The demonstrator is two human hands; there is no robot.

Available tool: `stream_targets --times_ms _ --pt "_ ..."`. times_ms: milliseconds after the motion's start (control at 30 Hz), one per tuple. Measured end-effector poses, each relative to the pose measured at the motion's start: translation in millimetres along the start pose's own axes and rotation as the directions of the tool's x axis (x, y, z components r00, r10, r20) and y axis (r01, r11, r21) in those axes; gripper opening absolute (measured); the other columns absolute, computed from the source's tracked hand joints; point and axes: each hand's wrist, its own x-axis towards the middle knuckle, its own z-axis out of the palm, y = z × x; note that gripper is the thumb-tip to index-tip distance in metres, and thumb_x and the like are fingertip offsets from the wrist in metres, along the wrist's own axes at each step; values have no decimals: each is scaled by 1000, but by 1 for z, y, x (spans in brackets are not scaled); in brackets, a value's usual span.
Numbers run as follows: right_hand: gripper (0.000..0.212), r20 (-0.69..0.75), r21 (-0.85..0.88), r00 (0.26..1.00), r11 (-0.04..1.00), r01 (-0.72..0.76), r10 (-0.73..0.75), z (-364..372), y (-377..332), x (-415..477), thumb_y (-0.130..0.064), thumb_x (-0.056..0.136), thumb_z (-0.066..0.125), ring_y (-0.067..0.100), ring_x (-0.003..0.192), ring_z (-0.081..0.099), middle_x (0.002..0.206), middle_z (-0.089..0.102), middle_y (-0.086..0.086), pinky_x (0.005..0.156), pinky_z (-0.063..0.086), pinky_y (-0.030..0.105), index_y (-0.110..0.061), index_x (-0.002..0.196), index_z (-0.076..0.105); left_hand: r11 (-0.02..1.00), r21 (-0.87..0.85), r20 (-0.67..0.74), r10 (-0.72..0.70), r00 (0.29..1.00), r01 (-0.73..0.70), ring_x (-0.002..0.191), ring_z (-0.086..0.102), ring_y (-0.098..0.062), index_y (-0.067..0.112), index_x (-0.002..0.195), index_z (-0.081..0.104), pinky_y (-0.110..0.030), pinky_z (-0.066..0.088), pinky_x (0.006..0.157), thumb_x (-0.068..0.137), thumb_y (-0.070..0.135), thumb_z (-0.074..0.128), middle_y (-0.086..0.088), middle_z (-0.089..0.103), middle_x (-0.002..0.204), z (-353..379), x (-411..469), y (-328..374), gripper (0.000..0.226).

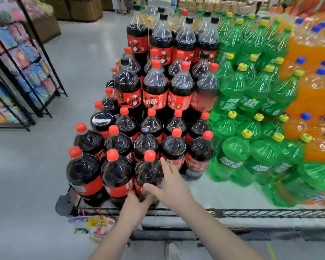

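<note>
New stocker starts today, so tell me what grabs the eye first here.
Tiers of red-capped cola bottles fill the centre, with green soda bottles and orange soda bottles stacked to their right. At the front edge, the left hand and right hand grip one front cola bottle.

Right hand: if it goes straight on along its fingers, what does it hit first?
The right hand lies on the front cola bottle; going on, it would likely meet the dark-capped bottle behind it, though depth is unclear.

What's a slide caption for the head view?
Left hand and right hand hold a front-row cola bottle on a wire shelf, beside green bottles and orange bottles.
</note>
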Motion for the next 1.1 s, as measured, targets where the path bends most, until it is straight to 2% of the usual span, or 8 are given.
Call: stream_targets --times_ms 133,233,367,467,600,767,933,1100 --pt "74 -91 58 996 998 19 -13 -7 3 -16 -56 101 59 14 153 35 165 36 -4 121 39 38 -31 164 30 996 42 23 73 997 -74 101 72 -5 25 120 64 -32 56 85 67 92 65 11 77 107 -3 -15 3 86" --pt "65 -129 174 992 985 4 18 -18 4 -29 -57 97 60 9 134 55 148 54 -8 115 46 39 -35 156 44 981 98 -1 169 986 -168 87 69 6 35 99 61 -11 52 81 90 37 81 19 74 85 -9 -34 24 22" --pt "58 -202 311 979 950 37 28 -47 12 -53 -50 98 66 -3 114 62 139 59 -18 103 52 30 -37 152 49 934 186 -85 326 942 -306 126 56 -13 41 123 54 -35 46 109 86 57 73 16 59 120 -14 -55 55 45" --pt "51 -292 446 955 891 84 56 -82 18 -85 -39 99 71 -11 99 63 123 64 -23 89 49 13 -34 147 53 893 183 -82 431 899 -411 143 46 -17 28 150 46 -40 37 121 94 45 71 4 50 148 -2 -84 89 63" --pt "42 -460 493 885 851 182 76 -156 48 -155 -33 100 71 -5 105 66 123 67 -20 98 52 20 -39 138 55 775 106 -9 627 779 -623 133 51 -7 32 140 52 -35 41 117 94 40 71 11 57 139 53 -129 172 50" --pt "43 -697 456 699 851 260 160 -258 110 -276 -36 98 71 2 108 69 123 69 -17 96 55 25 -33 139 58 587 -80 212 800 562 -806 136 51 6 27 145 52 -29 42 115 87 69 67 14 57 144 167 -192 272 72" --pt "51 -836 430 487 853 296 252 -322 179 -406 -47 90 73 7 113 69 125 70 -16 95 57 29 -39 138 58 511 -369 378 845 378 -776 130 56 7 34 134 56 -19 47 108 90 46 67 17 63 137 294 -281 336 47" --pt "53 -907 406 230 877 258 352 -358 240 -506 -45 88 70 5 114 69 126 71 -12 92 53 22 -34 138 57 503 -549 542 822 174 -668 127 60 3 25 135 57 -10 46 101 90 46 70 11 66 135 403 -364 355 52"
